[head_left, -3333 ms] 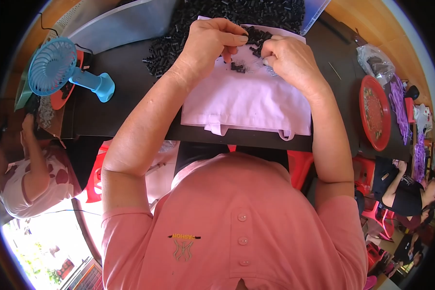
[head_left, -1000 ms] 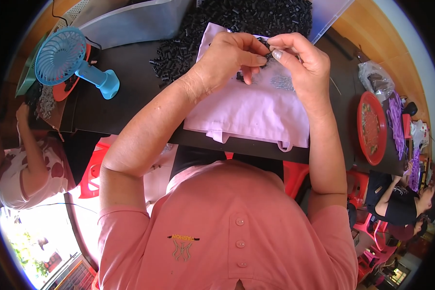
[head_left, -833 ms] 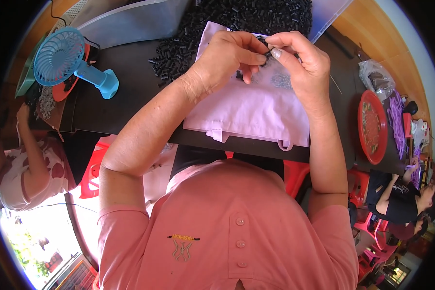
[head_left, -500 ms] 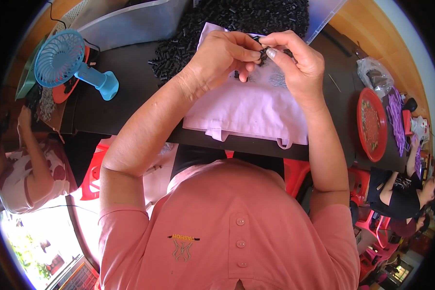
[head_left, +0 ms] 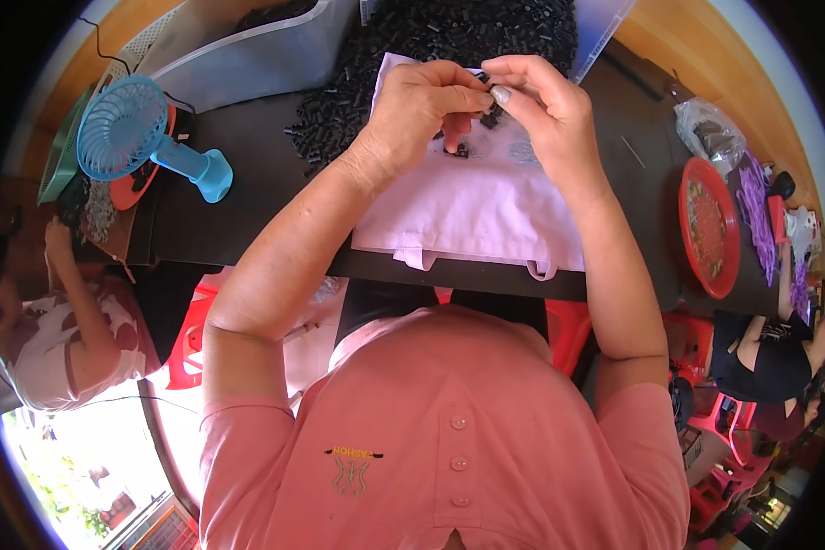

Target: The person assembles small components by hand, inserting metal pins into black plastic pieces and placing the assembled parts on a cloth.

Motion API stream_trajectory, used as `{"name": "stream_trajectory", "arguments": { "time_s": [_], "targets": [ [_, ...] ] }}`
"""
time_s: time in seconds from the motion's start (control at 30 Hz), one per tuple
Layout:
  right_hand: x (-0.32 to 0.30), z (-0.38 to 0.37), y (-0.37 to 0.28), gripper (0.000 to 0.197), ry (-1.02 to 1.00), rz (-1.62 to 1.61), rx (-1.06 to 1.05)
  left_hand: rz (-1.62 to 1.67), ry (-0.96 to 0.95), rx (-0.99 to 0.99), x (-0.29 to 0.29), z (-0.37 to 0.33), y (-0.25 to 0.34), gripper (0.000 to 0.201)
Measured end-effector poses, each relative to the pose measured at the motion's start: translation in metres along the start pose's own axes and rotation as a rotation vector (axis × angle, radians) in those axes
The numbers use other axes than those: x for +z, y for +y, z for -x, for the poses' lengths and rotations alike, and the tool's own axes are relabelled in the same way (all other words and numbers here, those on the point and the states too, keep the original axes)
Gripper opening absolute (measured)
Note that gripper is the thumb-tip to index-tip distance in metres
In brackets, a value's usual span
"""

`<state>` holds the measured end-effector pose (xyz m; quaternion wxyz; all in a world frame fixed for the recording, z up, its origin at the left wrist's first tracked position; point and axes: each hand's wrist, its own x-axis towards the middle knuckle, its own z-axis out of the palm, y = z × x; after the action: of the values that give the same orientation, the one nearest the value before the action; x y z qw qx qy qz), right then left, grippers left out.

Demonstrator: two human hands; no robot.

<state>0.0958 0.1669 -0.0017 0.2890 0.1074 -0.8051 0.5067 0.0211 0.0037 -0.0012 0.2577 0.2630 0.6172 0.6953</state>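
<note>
Both hands meet above a lilac cloth [head_left: 467, 215] that lies on the dark table. My left hand [head_left: 423, 99] is closed, its thumb and forefinger pinching a small black piece [head_left: 491, 112]. Against that same piece press the thumb and fingertips of my right hand [head_left: 552, 108]. Fingertips cover much of the piece, so its exact shape is hidden. Another small black part [head_left: 458, 151] shows just below my left fingers, over the cloth. Grey smudges mark the cloth under my hands. Just beyond lies a big heap of short black tubular pieces [head_left: 449, 37].
A clear plastic bin [head_left: 247, 55] stands at the far left, with a blue fan [head_left: 160, 137] nearer. On the right are a red basin [head_left: 708, 229], a plastic bag [head_left: 709, 136] and purple strands [head_left: 754, 211]. Other people sit at both sides.
My hands stay together at the black piece, with small finger shifts. The black part below my left fingers shows more now. The whole view has shifted slightly.
</note>
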Motion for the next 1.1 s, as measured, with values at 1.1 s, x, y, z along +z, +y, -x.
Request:
{"name": "stream_trajectory", "arguments": {
  "time_s": [1.1],
  "targets": [
    [0.014, 0.010, 0.008, 0.003, 0.168, 0.384, -0.245, -0.148, 0.082, 0.041, 0.009, 0.002, 0.000, 0.010]
  ]
}}
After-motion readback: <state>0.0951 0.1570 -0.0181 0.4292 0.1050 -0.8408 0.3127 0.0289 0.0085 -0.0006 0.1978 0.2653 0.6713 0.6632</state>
